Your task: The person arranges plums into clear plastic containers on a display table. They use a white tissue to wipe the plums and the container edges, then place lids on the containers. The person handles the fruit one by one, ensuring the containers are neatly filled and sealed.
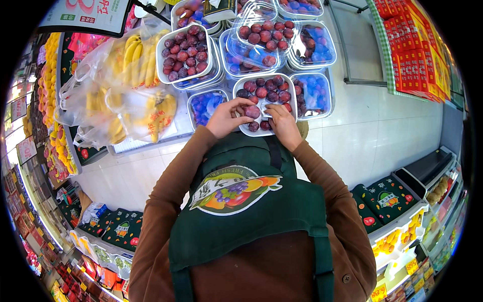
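From here I see the left hand pinching one plum over the white tray, probably so that a slip would drop it back among the others. The right hand closes on something small and white just beside it, too covered to identify. I count one held plum and two loose plums at the near end; the remainder overlap too much to count.
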Demonstrator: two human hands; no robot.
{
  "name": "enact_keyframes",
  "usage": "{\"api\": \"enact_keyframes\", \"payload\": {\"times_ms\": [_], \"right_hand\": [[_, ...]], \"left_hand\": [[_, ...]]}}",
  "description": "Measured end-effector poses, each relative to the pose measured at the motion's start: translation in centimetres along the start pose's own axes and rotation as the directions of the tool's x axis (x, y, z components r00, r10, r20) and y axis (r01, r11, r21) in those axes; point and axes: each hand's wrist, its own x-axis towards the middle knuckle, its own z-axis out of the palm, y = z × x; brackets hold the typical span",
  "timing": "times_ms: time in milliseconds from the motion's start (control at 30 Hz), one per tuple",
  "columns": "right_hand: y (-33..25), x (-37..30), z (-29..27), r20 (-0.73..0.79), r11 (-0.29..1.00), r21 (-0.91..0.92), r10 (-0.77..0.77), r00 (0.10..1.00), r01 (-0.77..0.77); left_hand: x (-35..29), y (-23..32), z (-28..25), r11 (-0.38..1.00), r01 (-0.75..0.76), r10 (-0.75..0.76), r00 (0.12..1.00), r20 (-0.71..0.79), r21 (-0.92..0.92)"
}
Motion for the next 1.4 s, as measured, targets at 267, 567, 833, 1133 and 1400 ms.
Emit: {"api": "enact_keyframes", "payload": {"times_ms": [267,567,833,1133,1400], "right_hand": [[-0.4,0.4,0.5,-0.007,0.998,-0.055,-0.03,1.0,0.03],[-0.4,1.7,1.6,0.059,0.99,-0.032,-0.134,0.989,0.136],[1.2,3.5,-0.9,0.368,0.908,0.035,-0.401,0.839,0.418],[2.1,4.2,-3.0,0.32,0.931,0.172,-0.362,0.875,0.322],[-1.9,3.1,-5.5,0.03,0.803,0.596,0.018,0.999,-0.032]], "left_hand": [[-1.2,-1.9,-0.6,0.826,0.122,-0.098,0.993,0.073,-0.55],[-0.5,-4.2,-0.9,0.729,0.148,-0.104,0.989,0.106,-0.668],[-0.4,-4.5,-0.6,0.741,0.132,-0.106,0.991,0.079,-0.658],[-0.7,-2.6,0.0,0.803,0.109,-0.121,0.992,0.019,-0.586],[-0.5,-1.2,0.4,0.854,0.113,-0.128,0.992,0.006,-0.509]]}}
